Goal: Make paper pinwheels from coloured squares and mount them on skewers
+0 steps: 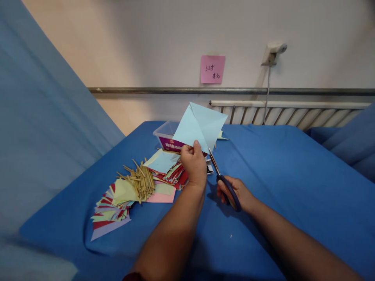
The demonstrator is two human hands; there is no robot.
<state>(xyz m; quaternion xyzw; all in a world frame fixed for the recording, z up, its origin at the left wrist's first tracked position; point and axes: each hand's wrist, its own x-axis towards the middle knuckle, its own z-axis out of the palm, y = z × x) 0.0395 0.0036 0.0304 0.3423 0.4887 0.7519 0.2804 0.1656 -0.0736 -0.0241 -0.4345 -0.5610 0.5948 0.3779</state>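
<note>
My left hand (194, 163) pinches a light blue sheet of paper (202, 125) by its lower edge and holds it up over the table. A slanting line, a crease or a cut, runs down the middle of the sheet. In my right hand (234, 191) are scissors (225, 183) with dark blue handles. Their blade tips touch the sheet's bottom corner, just right of my left thumb. Below and left of my left hand lies a pile of coloured paper pieces (165, 162), red, green and blue.
A clear plastic box (168, 130) with a purple label stands behind the paper. Left of it lie a bundle of thin yellowish sticks (142, 181) and fanned coloured papers (109, 210). The blue cloth (293, 187) covers the table. Blue curtains (43, 97) hang at both sides.
</note>
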